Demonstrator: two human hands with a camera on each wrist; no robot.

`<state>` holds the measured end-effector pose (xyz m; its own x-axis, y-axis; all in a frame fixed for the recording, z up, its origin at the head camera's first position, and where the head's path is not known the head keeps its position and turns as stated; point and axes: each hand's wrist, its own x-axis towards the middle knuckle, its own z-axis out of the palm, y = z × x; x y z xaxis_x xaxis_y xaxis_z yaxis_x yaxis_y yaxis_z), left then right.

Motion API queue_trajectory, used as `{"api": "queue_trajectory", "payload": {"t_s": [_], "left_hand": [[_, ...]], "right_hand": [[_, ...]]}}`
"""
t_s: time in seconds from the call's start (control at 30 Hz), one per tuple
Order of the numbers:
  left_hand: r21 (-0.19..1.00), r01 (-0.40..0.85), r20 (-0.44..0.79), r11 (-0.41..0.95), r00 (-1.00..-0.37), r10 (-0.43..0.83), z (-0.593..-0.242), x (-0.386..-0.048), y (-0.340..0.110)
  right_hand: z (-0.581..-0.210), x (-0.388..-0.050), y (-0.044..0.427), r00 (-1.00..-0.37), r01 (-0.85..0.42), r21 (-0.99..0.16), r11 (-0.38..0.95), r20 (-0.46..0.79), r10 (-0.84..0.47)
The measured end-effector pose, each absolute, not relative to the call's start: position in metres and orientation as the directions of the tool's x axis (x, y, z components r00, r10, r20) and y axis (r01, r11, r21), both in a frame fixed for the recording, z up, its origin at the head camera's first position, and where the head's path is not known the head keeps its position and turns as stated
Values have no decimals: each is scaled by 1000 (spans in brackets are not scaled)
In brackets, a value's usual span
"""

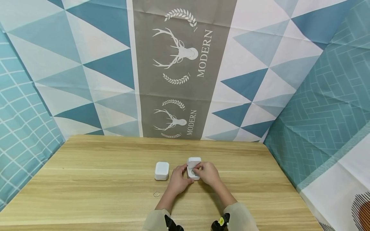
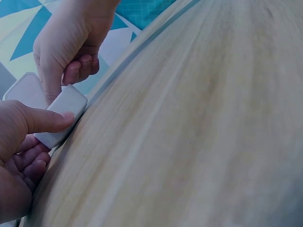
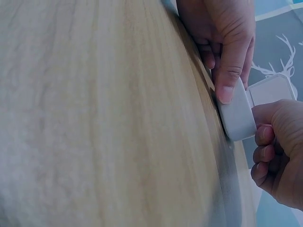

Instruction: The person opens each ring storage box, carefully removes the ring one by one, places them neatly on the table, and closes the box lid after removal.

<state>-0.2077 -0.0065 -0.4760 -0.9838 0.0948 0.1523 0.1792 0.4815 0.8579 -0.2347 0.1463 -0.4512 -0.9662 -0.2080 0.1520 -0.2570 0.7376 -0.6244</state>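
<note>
A small white ring box (image 1: 194,175) stands on the table with its lid (image 1: 194,161) raised. My left hand (image 1: 178,180) grips the box from the left, its thumb along the near side, as the left wrist view also shows. From the right, my right hand (image 1: 208,173) reaches into the open box with thumb and forefinger together, the other fingers curled. At those fingertips a small ring-like shape (image 1: 193,172) shows in the head view; both wrist views hide it behind the box wall. Left of the hands stands a second white box (image 1: 162,170), closed.
A thin ring (image 1: 156,194) lies on the wooden table (image 1: 86,179), nearer me than the closed box and left of my left forearm. Patterned cloth (image 1: 185,96) hangs behind the table's far edge, with more cloth at both sides.
</note>
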Motion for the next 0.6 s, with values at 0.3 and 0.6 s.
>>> {"api": "queue_trajectory", "payload": {"t_s": [0.3, 0.6], "left_hand": [[860, 174, 146, 480, -985, 95, -477, -208, -6], [864, 178, 149, 471, -984, 99, -476, -208, -7]], "right_hand": [[-450, -235, 147, -966, -257, -639, 725, 149, -211], [-449, -234, 149, -967, -250, -654, 714, 138, -213]]}}
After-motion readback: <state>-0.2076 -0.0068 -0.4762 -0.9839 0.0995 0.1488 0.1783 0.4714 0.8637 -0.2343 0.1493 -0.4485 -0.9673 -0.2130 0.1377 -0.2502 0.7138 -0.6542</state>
